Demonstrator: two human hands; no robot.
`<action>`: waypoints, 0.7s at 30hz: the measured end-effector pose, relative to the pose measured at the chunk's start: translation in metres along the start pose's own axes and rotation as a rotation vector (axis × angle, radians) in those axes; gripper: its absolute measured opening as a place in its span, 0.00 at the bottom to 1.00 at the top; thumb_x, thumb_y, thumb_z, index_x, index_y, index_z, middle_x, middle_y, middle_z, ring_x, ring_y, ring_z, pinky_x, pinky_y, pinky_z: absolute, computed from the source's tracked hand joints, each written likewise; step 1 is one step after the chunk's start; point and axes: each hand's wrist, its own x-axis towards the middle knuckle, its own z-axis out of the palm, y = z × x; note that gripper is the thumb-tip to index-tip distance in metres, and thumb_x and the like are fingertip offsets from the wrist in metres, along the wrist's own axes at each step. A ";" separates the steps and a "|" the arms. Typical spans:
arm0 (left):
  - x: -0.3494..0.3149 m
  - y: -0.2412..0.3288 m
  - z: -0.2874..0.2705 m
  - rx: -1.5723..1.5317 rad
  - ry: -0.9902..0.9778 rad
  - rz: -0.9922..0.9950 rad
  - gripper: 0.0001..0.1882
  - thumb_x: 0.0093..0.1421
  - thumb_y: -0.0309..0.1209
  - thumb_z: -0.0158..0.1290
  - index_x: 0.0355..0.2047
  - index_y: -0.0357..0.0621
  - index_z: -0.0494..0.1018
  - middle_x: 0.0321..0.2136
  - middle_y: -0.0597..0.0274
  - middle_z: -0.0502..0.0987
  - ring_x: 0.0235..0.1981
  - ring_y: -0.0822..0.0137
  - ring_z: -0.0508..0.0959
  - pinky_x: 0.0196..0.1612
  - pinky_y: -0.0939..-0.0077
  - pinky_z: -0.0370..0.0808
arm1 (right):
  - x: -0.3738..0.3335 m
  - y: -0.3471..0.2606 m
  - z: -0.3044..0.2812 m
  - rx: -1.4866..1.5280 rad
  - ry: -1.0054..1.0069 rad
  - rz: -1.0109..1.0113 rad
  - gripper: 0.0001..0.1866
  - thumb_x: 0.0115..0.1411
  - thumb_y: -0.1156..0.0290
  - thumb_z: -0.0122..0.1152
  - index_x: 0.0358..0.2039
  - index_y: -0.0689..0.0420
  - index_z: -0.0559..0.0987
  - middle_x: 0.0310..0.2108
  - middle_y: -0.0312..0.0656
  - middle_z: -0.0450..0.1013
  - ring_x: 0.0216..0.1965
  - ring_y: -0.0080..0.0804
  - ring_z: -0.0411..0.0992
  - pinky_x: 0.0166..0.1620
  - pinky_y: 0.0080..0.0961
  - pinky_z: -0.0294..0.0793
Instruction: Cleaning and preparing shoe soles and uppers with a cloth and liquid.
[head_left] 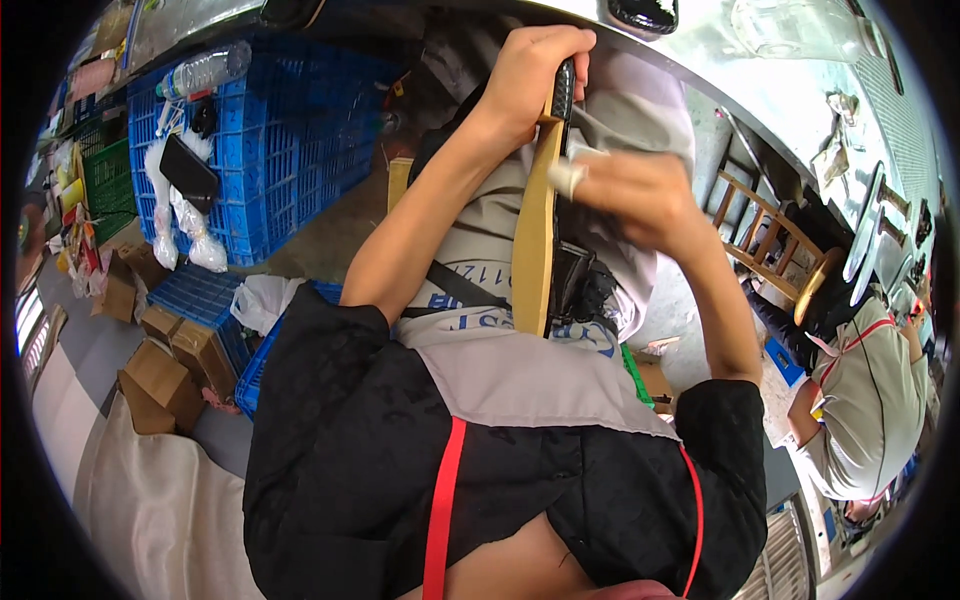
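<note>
A large knife with a broad, gold-coloured blade (535, 235) stretches across my lap, its tip toward my waist. My left hand (535, 75) is closed round its black textured handle (563, 90), close to the table edge. Beside the blade, just below the handle, is my right hand (640, 195), blurred by motion. Its fingers are curled together, with something white (567, 178) at their tips; whether that is cloth or a finger wrap I cannot tell. A black bundle (575, 280) lies on my lap right of the blade.
A table (690, 65) with a clear container (790, 28) borders the far side. Blue crates (300, 150) stand at left, with a phone (188, 170) on one and cardboard boxes (160, 385) nearby. At right are a wooden chair (765, 245), large blades (868, 225) and a co-worker (870, 400).
</note>
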 end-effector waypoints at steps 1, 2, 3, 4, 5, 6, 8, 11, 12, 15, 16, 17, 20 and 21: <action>-0.001 0.002 0.000 0.000 0.012 -0.004 0.19 0.62 0.39 0.54 0.18 0.42 0.72 0.15 0.64 0.72 0.16 0.73 0.72 0.20 0.78 0.68 | -0.007 -0.011 0.006 0.160 0.003 0.007 0.26 0.45 0.84 0.61 0.47 0.54 0.84 0.40 0.43 0.81 0.32 0.38 0.80 0.32 0.29 0.80; -0.002 0.004 0.001 -0.006 -0.003 0.012 0.19 0.62 0.39 0.54 0.18 0.42 0.72 0.15 0.64 0.72 0.16 0.73 0.72 0.20 0.78 0.68 | -0.007 -0.022 0.001 0.179 -0.063 0.008 0.26 0.44 0.84 0.61 0.46 0.54 0.84 0.39 0.42 0.81 0.33 0.39 0.81 0.34 0.27 0.81; -0.003 0.006 0.001 -0.012 -0.019 0.028 0.18 0.62 0.39 0.54 0.18 0.42 0.72 0.15 0.64 0.72 0.16 0.73 0.72 0.20 0.78 0.68 | -0.007 -0.023 0.001 0.209 -0.058 0.008 0.26 0.44 0.84 0.61 0.46 0.54 0.84 0.38 0.42 0.81 0.33 0.39 0.81 0.34 0.27 0.81; -0.002 0.005 0.003 -0.016 -0.022 0.023 0.18 0.62 0.39 0.54 0.18 0.42 0.72 0.15 0.64 0.72 0.16 0.73 0.72 0.20 0.78 0.68 | -0.010 -0.025 0.000 0.228 -0.050 0.018 0.26 0.44 0.85 0.61 0.46 0.54 0.84 0.38 0.42 0.81 0.34 0.39 0.81 0.34 0.27 0.81; 0.001 0.004 0.005 -0.002 -0.030 0.020 0.18 0.62 0.39 0.54 0.18 0.42 0.72 0.15 0.64 0.72 0.16 0.73 0.72 0.20 0.79 0.67 | -0.009 -0.018 0.002 0.139 -0.008 0.021 0.25 0.45 0.85 0.61 0.46 0.54 0.84 0.38 0.42 0.81 0.34 0.39 0.81 0.34 0.27 0.81; 0.002 0.004 0.007 0.012 -0.039 0.017 0.18 0.62 0.39 0.54 0.18 0.42 0.72 0.15 0.64 0.72 0.16 0.73 0.72 0.20 0.79 0.67 | -0.007 -0.006 0.004 0.048 0.033 0.022 0.25 0.46 0.85 0.61 0.46 0.55 0.84 0.38 0.42 0.81 0.34 0.40 0.81 0.34 0.28 0.81; -0.001 0.004 0.008 0.011 -0.004 0.003 0.18 0.62 0.39 0.54 0.18 0.42 0.72 0.15 0.64 0.72 0.16 0.73 0.72 0.20 0.79 0.68 | 0.002 0.003 0.003 0.043 0.103 0.113 0.24 0.45 0.86 0.60 0.45 0.56 0.84 0.40 0.44 0.81 0.35 0.41 0.81 0.36 0.29 0.82; 0.000 0.002 0.000 -0.027 0.013 -0.003 0.18 0.62 0.39 0.54 0.18 0.42 0.72 0.15 0.63 0.72 0.16 0.73 0.72 0.20 0.78 0.68 | -0.015 -0.008 0.011 0.203 0.009 -0.016 0.19 0.49 0.82 0.61 0.43 0.58 0.85 0.38 0.46 0.81 0.34 0.41 0.81 0.35 0.28 0.80; -0.001 0.005 0.000 -0.023 0.019 0.002 0.18 0.62 0.39 0.54 0.18 0.42 0.72 0.15 0.63 0.72 0.16 0.73 0.72 0.20 0.78 0.68 | -0.018 -0.023 0.010 0.318 -0.041 0.034 0.18 0.50 0.82 0.61 0.43 0.59 0.85 0.38 0.47 0.81 0.33 0.41 0.81 0.36 0.28 0.80; -0.001 0.009 0.007 -0.023 -0.056 0.033 0.18 0.62 0.38 0.54 0.18 0.41 0.72 0.16 0.63 0.72 0.16 0.72 0.72 0.21 0.78 0.68 | -0.017 -0.025 0.009 0.306 -0.011 0.053 0.27 0.44 0.87 0.61 0.47 0.55 0.84 0.40 0.44 0.81 0.36 0.41 0.81 0.38 0.29 0.81; -0.002 0.007 0.012 -0.028 -0.063 0.031 0.18 0.62 0.38 0.54 0.18 0.41 0.72 0.16 0.63 0.72 0.16 0.72 0.72 0.21 0.78 0.68 | -0.017 -0.018 0.010 0.207 0.030 0.047 0.27 0.44 0.87 0.61 0.47 0.55 0.84 0.41 0.44 0.81 0.36 0.41 0.81 0.38 0.29 0.81; -0.002 0.008 0.015 -0.010 -0.024 0.023 0.18 0.62 0.38 0.54 0.18 0.41 0.72 0.16 0.63 0.72 0.16 0.72 0.72 0.21 0.78 0.68 | -0.010 -0.008 0.006 0.100 0.061 0.047 0.26 0.45 0.86 0.61 0.47 0.55 0.84 0.41 0.44 0.80 0.36 0.41 0.81 0.37 0.28 0.81; 0.002 0.008 0.009 0.054 -0.035 0.061 0.18 0.62 0.39 0.54 0.18 0.42 0.72 0.16 0.65 0.72 0.17 0.73 0.73 0.22 0.78 0.68 | 0.001 0.010 -0.001 -0.054 0.139 0.121 0.25 0.47 0.85 0.59 0.47 0.55 0.84 0.39 0.44 0.80 0.36 0.42 0.81 0.37 0.28 0.81; 0.000 0.006 0.009 0.046 -0.030 0.030 0.19 0.62 0.39 0.54 0.18 0.42 0.71 0.16 0.65 0.72 0.17 0.73 0.72 0.23 0.78 0.68 | -0.006 0.006 0.005 -0.038 0.133 0.121 0.24 0.47 0.86 0.59 0.46 0.55 0.84 0.39 0.44 0.80 0.35 0.42 0.81 0.37 0.28 0.81</action>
